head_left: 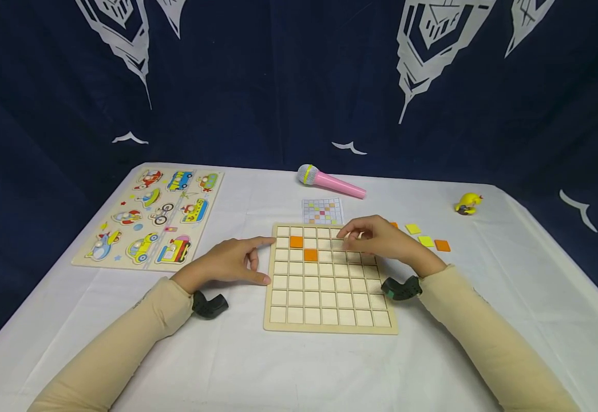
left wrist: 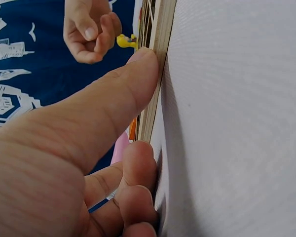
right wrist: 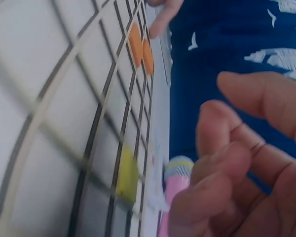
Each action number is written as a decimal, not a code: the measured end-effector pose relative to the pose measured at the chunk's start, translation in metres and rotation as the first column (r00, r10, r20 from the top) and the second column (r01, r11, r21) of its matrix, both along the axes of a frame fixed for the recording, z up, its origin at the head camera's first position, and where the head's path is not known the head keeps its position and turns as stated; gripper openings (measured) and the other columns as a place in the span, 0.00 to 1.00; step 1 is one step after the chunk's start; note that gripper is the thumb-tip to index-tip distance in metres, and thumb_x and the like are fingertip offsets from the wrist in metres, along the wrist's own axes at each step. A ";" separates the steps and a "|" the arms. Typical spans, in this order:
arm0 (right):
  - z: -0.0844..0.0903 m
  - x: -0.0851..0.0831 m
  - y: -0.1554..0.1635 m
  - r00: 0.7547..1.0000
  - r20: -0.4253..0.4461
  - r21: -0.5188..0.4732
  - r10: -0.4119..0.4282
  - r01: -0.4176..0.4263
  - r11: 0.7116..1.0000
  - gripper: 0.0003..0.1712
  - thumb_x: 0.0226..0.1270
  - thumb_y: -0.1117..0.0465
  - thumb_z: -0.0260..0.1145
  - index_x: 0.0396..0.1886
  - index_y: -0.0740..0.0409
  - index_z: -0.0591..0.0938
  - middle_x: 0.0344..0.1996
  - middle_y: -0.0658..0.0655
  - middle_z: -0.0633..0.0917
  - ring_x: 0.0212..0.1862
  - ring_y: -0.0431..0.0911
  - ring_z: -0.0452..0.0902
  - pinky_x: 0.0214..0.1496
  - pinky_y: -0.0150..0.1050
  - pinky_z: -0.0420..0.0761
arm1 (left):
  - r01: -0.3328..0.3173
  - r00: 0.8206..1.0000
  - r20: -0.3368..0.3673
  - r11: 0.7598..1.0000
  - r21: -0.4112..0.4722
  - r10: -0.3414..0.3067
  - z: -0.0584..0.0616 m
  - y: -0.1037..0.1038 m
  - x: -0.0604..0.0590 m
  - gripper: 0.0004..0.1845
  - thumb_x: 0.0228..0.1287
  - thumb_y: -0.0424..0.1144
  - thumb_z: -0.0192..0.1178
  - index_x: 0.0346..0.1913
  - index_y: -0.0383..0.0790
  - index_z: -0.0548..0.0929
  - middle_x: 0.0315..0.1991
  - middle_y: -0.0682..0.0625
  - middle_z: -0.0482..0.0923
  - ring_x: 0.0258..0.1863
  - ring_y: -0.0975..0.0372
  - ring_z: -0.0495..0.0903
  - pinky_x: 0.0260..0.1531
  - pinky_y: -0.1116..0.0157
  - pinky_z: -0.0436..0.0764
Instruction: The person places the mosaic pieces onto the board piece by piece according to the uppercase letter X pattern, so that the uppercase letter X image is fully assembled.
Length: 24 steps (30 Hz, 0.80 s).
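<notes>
A wooden grid board (head_left: 329, 286) lies on the white table. Two orange tiles (head_left: 296, 241) (head_left: 311, 255) sit in its upper left cells, also seen as orange tiles (right wrist: 140, 49) in the right wrist view. My left hand (head_left: 265, 260) rests against the board's left edge (left wrist: 160, 49), thumb (left wrist: 123, 94) and fingertips touching it. My right hand (head_left: 347, 236) hovers over the board's upper right with loosely curled fingers (right wrist: 222, 168). A yellow tile (right wrist: 127, 174) lies on the grid just clear of them, and nothing shows between the fingers.
Loose yellow tiles (head_left: 413, 228) and an orange tile (head_left: 442, 245) lie right of the board. A pattern card (head_left: 321, 210) and pink microphone (head_left: 329, 181) sit behind it. A vehicle puzzle (head_left: 154, 217) is at the left, a yellow toy (head_left: 467, 203) at the far right.
</notes>
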State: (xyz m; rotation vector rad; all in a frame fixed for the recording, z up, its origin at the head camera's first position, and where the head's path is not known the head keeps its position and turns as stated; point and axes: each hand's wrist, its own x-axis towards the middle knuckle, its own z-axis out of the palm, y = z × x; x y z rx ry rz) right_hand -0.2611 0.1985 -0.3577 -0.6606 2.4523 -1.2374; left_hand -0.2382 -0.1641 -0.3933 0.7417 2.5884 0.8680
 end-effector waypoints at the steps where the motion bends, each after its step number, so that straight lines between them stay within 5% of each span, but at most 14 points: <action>1: -0.001 0.000 0.004 1.000 0.004 -0.016 -0.001 0.001 1.000 0.15 0.72 0.66 0.73 0.54 0.68 0.87 0.30 0.50 0.79 0.23 0.39 0.67 0.29 0.32 0.70 | 0.000 1.000 0.001 1.000 0.000 0.000 0.000 0.000 0.000 0.49 0.60 0.49 0.82 0.81 0.39 0.71 0.31 0.56 0.80 0.25 0.62 0.74 0.31 0.64 0.69; 12: -0.006 0.006 0.037 0.997 -0.036 -0.171 -0.066 0.059 0.984 0.15 0.76 0.70 0.67 0.57 0.75 0.83 0.31 0.50 0.80 0.26 0.39 0.68 0.28 0.31 0.68 | 0.002 1.000 0.004 1.000 0.003 -0.002 0.000 0.000 -0.001 0.49 0.60 0.49 0.81 0.81 0.38 0.71 0.32 0.55 0.80 0.25 0.62 0.73 0.30 0.64 0.70; 24: -0.007 0.008 0.064 0.980 -0.033 -0.159 -0.196 0.188 0.969 0.16 0.78 0.67 0.67 0.59 0.73 0.83 0.34 0.47 0.84 0.30 0.44 0.76 0.22 0.31 0.64 | 0.006 1.000 -0.001 1.000 0.008 -0.006 0.001 0.000 0.000 0.49 0.60 0.49 0.81 0.80 0.38 0.71 0.31 0.56 0.80 0.24 0.62 0.74 0.30 0.64 0.70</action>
